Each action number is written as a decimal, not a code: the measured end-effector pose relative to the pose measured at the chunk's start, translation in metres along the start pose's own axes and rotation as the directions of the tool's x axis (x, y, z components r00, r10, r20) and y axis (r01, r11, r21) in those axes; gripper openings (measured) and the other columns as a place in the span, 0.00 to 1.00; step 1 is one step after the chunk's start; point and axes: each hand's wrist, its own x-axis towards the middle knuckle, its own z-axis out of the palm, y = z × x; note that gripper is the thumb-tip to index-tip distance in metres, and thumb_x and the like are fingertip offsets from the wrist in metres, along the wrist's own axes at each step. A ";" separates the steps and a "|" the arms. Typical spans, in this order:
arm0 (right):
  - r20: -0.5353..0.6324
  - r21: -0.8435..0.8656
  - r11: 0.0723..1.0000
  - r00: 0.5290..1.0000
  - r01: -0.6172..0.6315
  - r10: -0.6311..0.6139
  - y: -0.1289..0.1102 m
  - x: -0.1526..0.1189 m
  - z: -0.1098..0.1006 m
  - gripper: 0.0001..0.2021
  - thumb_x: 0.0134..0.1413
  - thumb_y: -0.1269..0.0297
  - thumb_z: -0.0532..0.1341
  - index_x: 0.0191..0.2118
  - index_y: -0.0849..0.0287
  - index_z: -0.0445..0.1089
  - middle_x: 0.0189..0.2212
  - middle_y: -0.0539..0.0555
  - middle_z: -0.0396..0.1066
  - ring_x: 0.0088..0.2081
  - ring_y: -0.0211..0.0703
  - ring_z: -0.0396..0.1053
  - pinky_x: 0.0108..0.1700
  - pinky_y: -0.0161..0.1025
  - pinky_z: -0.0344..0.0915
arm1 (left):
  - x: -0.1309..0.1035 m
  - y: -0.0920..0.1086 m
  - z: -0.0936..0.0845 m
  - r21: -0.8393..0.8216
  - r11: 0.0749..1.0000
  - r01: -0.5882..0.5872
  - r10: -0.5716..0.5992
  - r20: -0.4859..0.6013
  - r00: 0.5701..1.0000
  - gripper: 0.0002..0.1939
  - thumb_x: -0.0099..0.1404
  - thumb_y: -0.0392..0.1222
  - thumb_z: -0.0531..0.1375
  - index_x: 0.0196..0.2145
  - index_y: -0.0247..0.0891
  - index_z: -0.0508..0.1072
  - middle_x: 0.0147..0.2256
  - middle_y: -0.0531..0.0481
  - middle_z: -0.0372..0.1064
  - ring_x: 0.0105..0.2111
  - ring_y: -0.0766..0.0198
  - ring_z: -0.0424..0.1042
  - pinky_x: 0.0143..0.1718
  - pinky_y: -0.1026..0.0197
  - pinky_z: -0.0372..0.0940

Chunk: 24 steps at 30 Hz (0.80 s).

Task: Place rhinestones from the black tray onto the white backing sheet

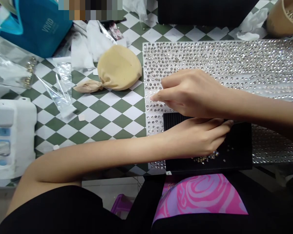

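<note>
A white sheet (175,58) carries rows of shiny rhinestones. Over its left part is my right hand (192,92), fingers curled and closed, the index fingertip close to the stones; anything pinched there is too small to name. Just below it, my left hand (202,138) lies over a black tray (239,146) with its fingers together, pointing right; their undersides and whatever they grip are hidden. Loose rhinestones (206,158) form a small pile on the tray beneath my left hand, with a few single ones to the right. Ridges line the tray's upper left part.
On the checkered tabletop (122,122) lie a tied beige pouch (120,68), clear plastic bags (63,81) and white crumpled wrappings. A blue bag (44,29) and a white power strip (24,136) are at left. A tan container (280,19) stands at the upper right.
</note>
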 end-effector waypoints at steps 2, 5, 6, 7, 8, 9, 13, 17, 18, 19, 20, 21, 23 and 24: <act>0.007 0.008 1.000 1.000 0.000 0.000 0.000 0.000 0.000 0.20 0.63 0.67 0.43 0.44 0.61 0.71 0.28 0.52 0.58 0.32 0.32 0.59 0.33 0.33 0.52 | 0.000 0.000 0.000 -0.010 1.000 0.003 -0.003 -0.009 1.000 0.16 0.67 0.31 0.48 0.45 0.27 0.73 0.49 0.44 0.69 0.50 0.58 0.69 0.55 0.59 0.66; 0.022 -0.007 1.000 1.000 -0.011 0.012 -0.001 -0.001 -0.002 0.19 0.63 0.67 0.43 0.44 0.60 0.71 0.29 0.52 0.59 0.32 0.32 0.59 0.33 0.33 0.51 | 0.000 0.000 0.001 -0.017 1.000 0.014 -0.015 -0.027 1.000 0.16 0.67 0.31 0.48 0.44 0.28 0.74 0.48 0.45 0.70 0.49 0.59 0.70 0.54 0.59 0.67; 0.028 -0.022 1.000 0.999 -0.018 0.019 -0.001 -0.001 -0.003 0.19 0.63 0.67 0.44 0.44 0.60 0.71 0.29 0.52 0.60 0.31 0.32 0.59 0.32 0.33 0.50 | 0.000 0.000 0.001 -0.017 1.000 0.017 -0.017 -0.031 0.999 0.16 0.67 0.31 0.48 0.44 0.28 0.74 0.48 0.45 0.70 0.49 0.59 0.70 0.53 0.59 0.67; 0.035 -0.036 0.999 0.999 -0.024 0.026 -0.001 -0.001 -0.004 0.18 0.63 0.67 0.45 0.44 0.59 0.72 0.30 0.52 0.61 0.31 0.32 0.58 0.31 0.33 0.49 | 0.000 0.000 0.001 -0.018 1.000 0.019 -0.019 -0.032 0.999 0.16 0.67 0.31 0.48 0.44 0.29 0.74 0.48 0.46 0.70 0.49 0.59 0.70 0.53 0.59 0.68; 0.039 -0.049 0.998 0.999 -0.029 0.031 -0.001 -0.001 -0.005 0.17 0.63 0.67 0.46 0.44 0.59 0.72 0.30 0.52 0.61 0.30 0.32 0.58 0.31 0.33 0.48 | 0.000 0.001 0.001 -0.020 1.000 0.019 -0.020 -0.031 0.999 0.16 0.67 0.31 0.48 0.44 0.29 0.74 0.48 0.46 0.71 0.48 0.59 0.70 0.53 0.59 0.68; 0.043 -0.056 0.998 0.999 -0.031 0.033 -0.001 -0.001 -0.006 0.17 0.62 0.67 0.47 0.45 0.60 0.72 0.30 0.52 0.62 0.30 0.32 0.58 0.30 0.34 0.47 | 0.000 0.001 0.001 -0.022 1.000 0.018 -0.019 -0.026 0.999 0.16 0.67 0.31 0.49 0.44 0.29 0.74 0.48 0.46 0.71 0.48 0.59 0.70 0.53 0.59 0.68; 0.053 -0.045 0.998 0.997 -0.045 0.047 -0.001 -0.003 -0.008 0.15 0.63 0.67 0.49 0.46 0.57 0.72 0.31 0.52 0.63 0.30 0.33 0.58 0.30 0.34 0.47 | 0.000 0.001 0.002 -0.026 0.999 0.021 -0.022 -0.019 1.000 0.15 0.67 0.32 0.49 0.44 0.29 0.73 0.48 0.46 0.70 0.49 0.59 0.70 0.53 0.59 0.68; 0.063 -0.029 0.998 0.996 -0.056 0.058 -0.001 -0.005 -0.007 0.15 0.63 0.66 0.49 0.46 0.55 0.72 0.31 0.52 0.63 0.30 0.34 0.58 0.30 0.34 0.47 | 0.001 0.001 0.003 -0.015 1.000 0.019 -0.020 -0.037 0.999 0.15 0.67 0.31 0.49 0.44 0.29 0.73 0.48 0.46 0.70 0.49 0.59 0.70 0.53 0.59 0.68; 0.062 -0.028 0.998 0.997 -0.054 0.056 0.000 -0.006 -0.007 0.15 0.63 0.66 0.49 0.46 0.54 0.72 0.31 0.52 0.63 0.30 0.34 0.58 0.30 0.34 0.47 | 0.001 0.001 0.003 -0.013 1.000 0.018 -0.019 -0.042 0.999 0.15 0.67 0.31 0.49 0.44 0.29 0.73 0.48 0.47 0.71 0.48 0.59 0.70 0.52 0.59 0.68; 0.054 -0.029 0.998 0.997 -0.052 0.053 0.000 -0.006 -0.006 0.15 0.63 0.66 0.49 0.46 0.54 0.72 0.31 0.52 0.63 0.30 0.34 0.58 0.30 0.35 0.47 | 0.001 0.000 0.003 -0.011 1.000 0.017 -0.017 -0.045 0.999 0.15 0.67 0.31 0.49 0.44 0.28 0.73 0.47 0.47 0.71 0.48 0.59 0.70 0.52 0.59 0.68; 0.048 -0.031 0.998 0.998 -0.047 0.048 0.000 -0.007 -0.006 0.16 0.63 0.66 0.49 0.47 0.53 0.72 0.31 0.52 0.64 0.30 0.35 0.58 0.30 0.35 0.48 | 0.001 0.000 0.003 -0.012 1.000 0.014 -0.015 -0.044 0.999 0.15 0.66 0.31 0.50 0.44 0.28 0.73 0.47 0.47 0.71 0.48 0.59 0.70 0.52 0.59 0.69; 0.044 -0.035 0.998 0.998 -0.044 0.046 0.000 -0.007 -0.005 0.15 0.63 0.66 0.49 0.47 0.52 0.72 0.31 0.52 0.64 0.30 0.35 0.58 0.30 0.35 0.48 | 0.001 0.000 0.003 -0.014 1.000 0.014 -0.014 -0.041 0.999 0.15 0.67 0.31 0.50 0.44 0.28 0.73 0.47 0.47 0.71 0.48 0.59 0.71 0.52 0.59 0.69; 0.045 -0.040 0.998 0.998 -0.047 0.049 0.000 -0.007 -0.005 0.15 0.63 0.65 0.50 0.47 0.53 0.72 0.31 0.52 0.63 0.30 0.35 0.58 0.30 0.36 0.47 | 0.001 0.000 0.002 -0.020 1.000 0.016 -0.016 -0.031 0.999 0.15 0.67 0.32 0.49 0.44 0.28 0.73 0.48 0.46 0.71 0.48 0.59 0.70 0.52 0.59 0.69; 0.049 -0.042 0.998 0.997 -0.052 0.055 0.000 -0.007 -0.005 0.15 0.63 0.65 0.50 0.47 0.53 0.72 0.31 0.52 0.63 0.30 0.35 0.58 0.30 0.36 0.47 | 0.001 0.000 0.002 -0.024 1.000 0.017 -0.017 -0.024 1.000 0.15 0.67 0.32 0.49 0.45 0.28 0.73 0.48 0.46 0.71 0.48 0.59 0.70 0.52 0.59 0.69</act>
